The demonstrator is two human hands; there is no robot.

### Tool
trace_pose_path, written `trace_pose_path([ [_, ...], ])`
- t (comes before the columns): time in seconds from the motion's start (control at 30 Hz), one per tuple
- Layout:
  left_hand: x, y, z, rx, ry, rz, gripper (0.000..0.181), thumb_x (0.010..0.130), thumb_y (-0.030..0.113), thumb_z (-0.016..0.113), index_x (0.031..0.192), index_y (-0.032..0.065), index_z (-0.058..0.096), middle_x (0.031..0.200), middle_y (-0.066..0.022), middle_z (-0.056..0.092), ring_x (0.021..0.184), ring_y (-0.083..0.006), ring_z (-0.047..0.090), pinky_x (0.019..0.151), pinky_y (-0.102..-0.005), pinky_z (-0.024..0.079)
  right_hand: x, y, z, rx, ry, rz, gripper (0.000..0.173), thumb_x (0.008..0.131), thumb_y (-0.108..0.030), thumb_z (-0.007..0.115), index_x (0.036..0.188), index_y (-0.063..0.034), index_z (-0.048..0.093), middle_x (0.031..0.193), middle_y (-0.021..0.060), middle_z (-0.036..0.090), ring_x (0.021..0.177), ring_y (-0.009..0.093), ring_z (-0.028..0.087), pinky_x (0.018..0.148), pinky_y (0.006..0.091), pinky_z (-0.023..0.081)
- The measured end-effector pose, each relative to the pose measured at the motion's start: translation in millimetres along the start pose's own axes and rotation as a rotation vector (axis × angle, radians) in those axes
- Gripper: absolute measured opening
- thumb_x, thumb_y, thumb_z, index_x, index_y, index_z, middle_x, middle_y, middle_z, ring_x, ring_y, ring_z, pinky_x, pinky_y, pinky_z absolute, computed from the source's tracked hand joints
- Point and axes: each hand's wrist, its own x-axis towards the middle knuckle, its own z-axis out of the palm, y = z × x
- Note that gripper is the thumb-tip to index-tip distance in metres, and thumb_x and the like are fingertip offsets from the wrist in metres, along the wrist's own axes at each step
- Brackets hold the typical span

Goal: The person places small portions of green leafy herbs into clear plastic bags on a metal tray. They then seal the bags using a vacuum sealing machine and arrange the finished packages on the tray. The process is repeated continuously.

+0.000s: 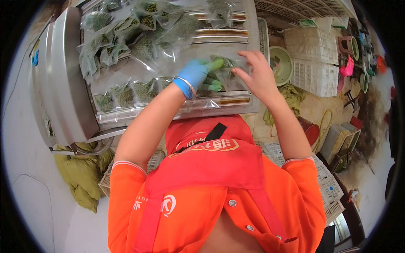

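My left hand (202, 74), in a blue glove with green fingers, grips a small clear plastic bag (226, 61) of green peppercorn-like contents. Close to its right side is my bare right hand (258, 76), thumb and fingers apart with nothing visible between them. Both are over the metal bed of what looks like a vacuum sealer (177, 68). Along the front seal bar (232, 100), several filled bags (145, 90) lie in a row to the left; my left hand and wrist partly hide this row. A heap of filled bags (145, 41) covers the back left of the bed.
A rounded steel lid (71, 72) borders the bed at left. To the right are a pale green basin (281, 64), white plastic crates (311, 60) and a crumpled green sack (289, 96). Another sack (79, 177) lies at lower left; more crates (327, 180) stand behind me.
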Motion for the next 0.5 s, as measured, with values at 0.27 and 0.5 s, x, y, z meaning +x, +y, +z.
trace_pose_path([
  [0.27, 12.8, -14.9, -17.6, 0.181, -0.13, 0.118, 0.042, 0.085, 0.012, 0.078, 0.12, 0.0013, 0.056, 0.083, -0.0086, 0.067, 0.067, -0.0183, 0.068, 0.056, -0.0295, 0.054, -26.1, 30.2, -3.2, 0.971, -0.326, 0.684, 0.025, 0.087, -0.004, 0.074, 0.096, -0.0084, 0.052, 0.084, 0.0032, 0.067, 0.071, 0.011, 0.064, 0.056, 0.0239, 0.05],
  [0.5, -10.2, -64.8, 13.9, 1.48, 0.317, 0.711, 0.061, 0.079, 0.034, 0.079, 0.127, 0.0076, 0.051, 0.07, -0.0103, 0.067, 0.061, -0.0304, 0.066, 0.067, -0.0427, 0.049, -41.0, 49.8, 12.0, 0.118, -0.299, 0.136, 0.021, 0.077, -0.001, 0.067, 0.094, -0.0065, 0.056, 0.071, 0.0063, 0.06, 0.069, 0.025, 0.063, 0.062, 0.0389, 0.049],
])
